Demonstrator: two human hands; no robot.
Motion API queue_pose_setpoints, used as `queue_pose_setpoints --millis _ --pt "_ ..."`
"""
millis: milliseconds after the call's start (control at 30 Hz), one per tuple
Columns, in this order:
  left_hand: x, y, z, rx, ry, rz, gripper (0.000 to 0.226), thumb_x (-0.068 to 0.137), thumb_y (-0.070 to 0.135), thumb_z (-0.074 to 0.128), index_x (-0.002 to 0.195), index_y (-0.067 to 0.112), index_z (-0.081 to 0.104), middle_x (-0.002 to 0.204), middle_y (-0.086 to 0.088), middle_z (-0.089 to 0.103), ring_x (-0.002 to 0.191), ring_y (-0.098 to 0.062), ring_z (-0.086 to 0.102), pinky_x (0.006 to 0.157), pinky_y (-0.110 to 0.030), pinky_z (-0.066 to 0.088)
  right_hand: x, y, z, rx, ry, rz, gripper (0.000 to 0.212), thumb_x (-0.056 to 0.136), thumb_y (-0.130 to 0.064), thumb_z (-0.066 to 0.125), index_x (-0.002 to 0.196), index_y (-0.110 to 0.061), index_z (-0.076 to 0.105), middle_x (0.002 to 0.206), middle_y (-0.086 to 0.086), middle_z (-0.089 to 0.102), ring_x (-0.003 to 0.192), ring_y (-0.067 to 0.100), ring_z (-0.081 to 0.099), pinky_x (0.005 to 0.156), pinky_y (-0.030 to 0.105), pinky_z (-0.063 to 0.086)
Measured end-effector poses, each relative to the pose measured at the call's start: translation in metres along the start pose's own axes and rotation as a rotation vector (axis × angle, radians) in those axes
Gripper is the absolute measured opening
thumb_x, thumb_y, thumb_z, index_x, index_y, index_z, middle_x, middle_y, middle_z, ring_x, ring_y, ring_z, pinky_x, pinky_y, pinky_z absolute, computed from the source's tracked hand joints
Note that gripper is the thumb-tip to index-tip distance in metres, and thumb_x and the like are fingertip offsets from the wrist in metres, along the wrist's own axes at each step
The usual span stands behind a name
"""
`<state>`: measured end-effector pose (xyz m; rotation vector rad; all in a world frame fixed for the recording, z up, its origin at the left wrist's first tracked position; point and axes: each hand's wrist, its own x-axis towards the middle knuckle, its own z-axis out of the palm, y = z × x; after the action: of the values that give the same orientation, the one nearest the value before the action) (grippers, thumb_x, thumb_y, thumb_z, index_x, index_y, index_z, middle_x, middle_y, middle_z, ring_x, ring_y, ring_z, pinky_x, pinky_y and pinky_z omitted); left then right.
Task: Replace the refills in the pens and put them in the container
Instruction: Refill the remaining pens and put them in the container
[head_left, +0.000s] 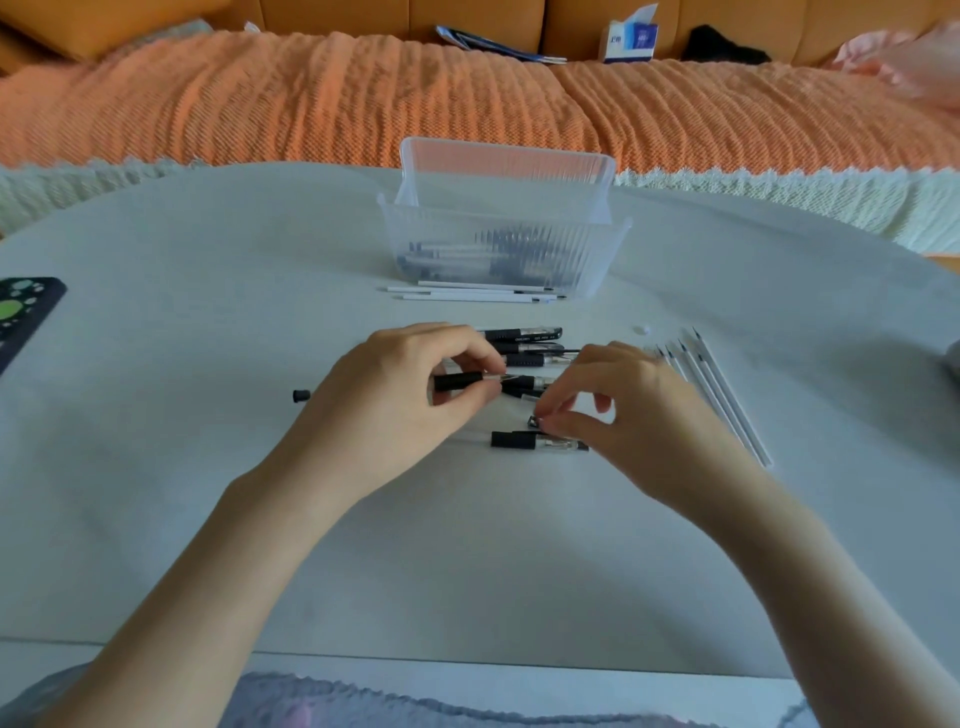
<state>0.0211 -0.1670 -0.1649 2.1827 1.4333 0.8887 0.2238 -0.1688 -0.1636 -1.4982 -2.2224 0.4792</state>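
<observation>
I have the left hand (410, 389) gripping a black-capped pen (460, 382); the right hand (623, 405) pinches a small dark piece (535, 422) — which part, I can't tell. More pens (524, 336) lie just beyond on the tabletop (208, 364), refills (727, 400) to the right, the clear container (597, 254) farther back.

Black pens (524, 338), white refills (727, 400), clear ribbed container (498, 249), orange blanket (311, 104).

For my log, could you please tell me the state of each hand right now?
Left hand: closed, pinching a black-ended clear plastic pen.
Right hand: closed, pinching a small dark piece; which part cannot be told.
</observation>
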Motion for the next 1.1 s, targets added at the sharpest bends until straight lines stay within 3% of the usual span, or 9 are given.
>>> queue_pose_setpoints --millis 100,267,433,567,933,1000,1100 --pt "-0.001 -0.001 -0.001 0.007 -0.003 0.01 0.007 0.082 0.03 0.067 0.087 0.035 0.066 0.084 0.02 0.064 0.072 -0.013 0.06 0.067 -0.029 0.048 0.001 0.0 0.004 -0.027 -0.003 0.0 0.003 0.081 -0.029 0.068 0.083 -0.03 0.07 0.079 -0.016 0.056 0.073 -0.008 0.042 0.066 0.024 0.036" --pt "0.0 -0.002 -0.001 0.013 -0.016 0.009 0.008 0.083 0.029 0.066 0.088 0.035 0.067 0.084 0.021 0.063 0.072 -0.011 0.059 0.062 -0.02 0.042 0.003 0.0 0.005 -0.04 -0.007 -0.001 0.005 0.082 -0.029 0.067 0.084 -0.028 0.071 0.076 -0.019 0.052 0.072 -0.009 0.041 0.063 0.015 0.032" --pt "0.001 -0.003 -0.003 0.013 -0.021 0.009 0.007 0.083 0.03 0.065 0.088 0.034 0.067 0.084 0.021 0.063 0.071 -0.013 0.059 0.057 -0.013 0.036 0.004 0.001 0.006 -0.02 -0.019 0.013 0.008 0.085 -0.025 0.065 0.086 -0.027 0.072 0.075 -0.018 0.05 0.071 -0.006 0.042 0.069 0.026 0.038" --pt "0.0 -0.003 -0.002 0.024 -0.033 0.011 0.007 0.083 0.03 0.065 0.088 0.034 0.067 0.084 0.021 0.063 0.071 -0.013 0.059 0.057 -0.013 0.037 0.004 0.0 0.005 -0.02 -0.024 0.013 0.006 0.083 -0.026 0.067 0.086 -0.028 0.072 0.073 -0.02 0.05 0.068 -0.006 0.044 0.066 0.022 0.034" --pt "0.0 0.0 -0.002 -0.003 -0.042 0.003 0.01 0.083 0.025 0.067 0.09 0.031 0.069 0.084 0.024 0.062 0.082 0.004 0.055 0.062 -0.005 0.035 0.003 -0.003 0.006 -0.03 -0.026 0.004 0.003 0.082 -0.027 0.068 0.08 -0.03 0.068 0.078 -0.016 0.059 0.067 -0.001 0.05 0.065 0.025 0.041" --pt "0.0 0.0 -0.002 -0.015 -0.044 -0.001 0.01 0.082 0.025 0.067 0.091 0.03 0.069 0.085 0.022 0.064 0.083 0.005 0.055 0.063 -0.004 0.035 0.003 -0.003 0.003 0.042 0.029 0.026 0.003 0.081 -0.025 0.069 0.08 -0.028 0.068 0.078 -0.014 0.063 0.069 0.004 0.055 0.064 0.02 0.042" --pt "0.001 0.001 -0.001 -0.035 -0.053 -0.021 0.009 0.082 0.027 0.068 0.09 0.029 0.068 0.085 0.02 0.066 0.085 0.004 0.056 0.066 -0.004 0.036 0.002 -0.007 -0.003 0.16 0.096 0.047 0.003 0.081 -0.019 0.07 0.083 -0.022 0.069 0.071 -0.014 0.063 0.066 -0.006 0.054 0.061 0.007 0.038"
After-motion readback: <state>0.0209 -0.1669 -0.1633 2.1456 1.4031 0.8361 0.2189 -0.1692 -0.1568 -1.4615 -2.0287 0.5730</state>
